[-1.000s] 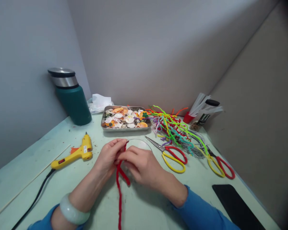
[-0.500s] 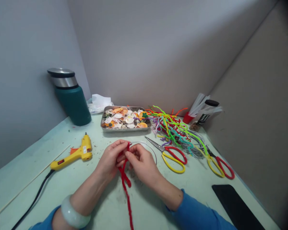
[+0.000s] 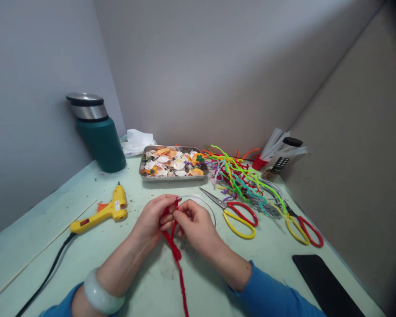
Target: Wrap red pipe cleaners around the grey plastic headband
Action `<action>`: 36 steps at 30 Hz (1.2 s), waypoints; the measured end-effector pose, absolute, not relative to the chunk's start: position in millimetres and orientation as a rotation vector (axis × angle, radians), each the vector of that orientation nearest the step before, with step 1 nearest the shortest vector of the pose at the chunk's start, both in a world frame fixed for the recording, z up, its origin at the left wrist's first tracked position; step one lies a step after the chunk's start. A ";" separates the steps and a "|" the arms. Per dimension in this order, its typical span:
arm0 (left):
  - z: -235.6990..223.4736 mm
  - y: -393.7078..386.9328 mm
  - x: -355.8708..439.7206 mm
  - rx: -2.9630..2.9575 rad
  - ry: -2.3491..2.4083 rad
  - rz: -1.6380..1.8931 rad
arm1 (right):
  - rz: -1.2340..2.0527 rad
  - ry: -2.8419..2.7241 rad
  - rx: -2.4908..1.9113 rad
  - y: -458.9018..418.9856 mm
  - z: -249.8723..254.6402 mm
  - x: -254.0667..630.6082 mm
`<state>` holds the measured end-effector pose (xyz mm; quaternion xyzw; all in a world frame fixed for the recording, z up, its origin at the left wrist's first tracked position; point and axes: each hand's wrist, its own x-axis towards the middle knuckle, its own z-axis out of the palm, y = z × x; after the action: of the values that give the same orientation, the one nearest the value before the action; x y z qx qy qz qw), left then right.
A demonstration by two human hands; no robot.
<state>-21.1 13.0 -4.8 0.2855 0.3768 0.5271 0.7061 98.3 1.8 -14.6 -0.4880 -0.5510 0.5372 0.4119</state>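
A red fuzzy pipe cleaner [image 3: 181, 281] hangs from between my hands down to the lower edge of the view. My left hand [image 3: 153, 220] is closed, pinching the red strand at its fingertips, with a folded part below. Thumb and finger of my right hand [image 3: 194, 222] pinch the same pipe cleaner just right of there. A thin wire ring [image 3: 211, 207] curves out behind the right hand, its near part hidden by my fingers. Scissors [image 3: 231, 211] with red and yellow handles lie right of my right hand.
A yellow glue gun [image 3: 102, 213] with a black cord and a thin stick [image 3: 46, 248] lie left. Behind are a teal bottle [image 3: 100, 141], a metal tray [image 3: 173, 178] of shells and a heap of colourful pipe cleaners [image 3: 237, 176]. More scissors [image 3: 303, 229] and a black phone-like slab [image 3: 323, 281] lie right.
My right hand has shifted slightly right and turned, its pinch now higher on the red pipe cleaner. The strand's hanging end has swung to the right, and more of the wire ring shows.
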 end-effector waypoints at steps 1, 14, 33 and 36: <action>-4.5 13.0 -21.0 0.631 0.834 1.167 | 1.351 -1.384 -1.226 1.7 -14.6 98.1; -5.5 12.3 -19.0 0.682 0.894 1.175 | 1.361 -1.385 -1.223 0.6 -11.9 98.1; 4.2 9.6 -21.6 0.818 0.998 1.180 | 0.588 -2.079 -1.276 -5.5 30.0 122.9; 9.1 7.8 -20.7 0.850 1.003 1.176 | 0.340 -2.169 -1.254 -7.4 37.9 127.3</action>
<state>-20.7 7.8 9.1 0.3718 0.4389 0.5146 0.6358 127.3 -7.4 37.9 -0.4729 -0.8179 0.1283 0.3017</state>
